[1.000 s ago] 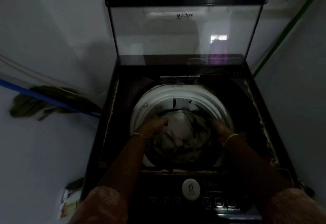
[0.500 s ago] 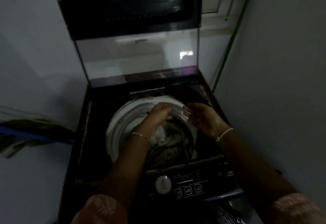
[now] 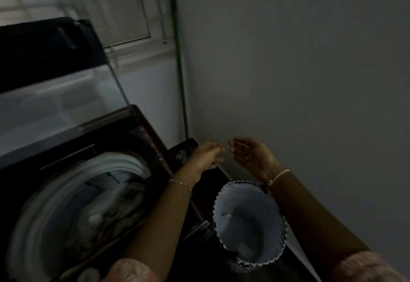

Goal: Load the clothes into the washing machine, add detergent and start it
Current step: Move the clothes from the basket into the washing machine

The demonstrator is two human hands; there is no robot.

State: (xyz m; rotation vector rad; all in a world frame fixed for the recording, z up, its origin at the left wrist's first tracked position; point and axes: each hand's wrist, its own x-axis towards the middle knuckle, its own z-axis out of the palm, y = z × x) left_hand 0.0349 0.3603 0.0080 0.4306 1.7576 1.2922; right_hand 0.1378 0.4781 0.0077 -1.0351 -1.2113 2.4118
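Note:
The dark top-loading washing machine (image 3: 137, 126) stands at the left with its glass lid (image 3: 55, 95) raised. Pale crumpled clothes (image 3: 115, 206) lie inside its white drum rim (image 3: 124, 161). A round laundry basket (image 3: 250, 224) with a zigzag rim and pale lining sits on the floor to the right of the machine; it looks empty. My left hand (image 3: 206, 155) and my right hand (image 3: 250, 155) hover beyond the basket, past the machine's right edge. Both are loosely curved, palms facing each other, and hold nothing.
A plain wall (image 3: 310, 81) fills the right side. A green pole (image 3: 180, 77) leans in the corner beside a barred window (image 3: 124, 8). A dark object (image 3: 186, 148) lies on the floor beyond the machine.
Both hands have left the drum and swung right, beyond the basket. The view has turned right, so the machine now sits at the left and the basket has come into sight.

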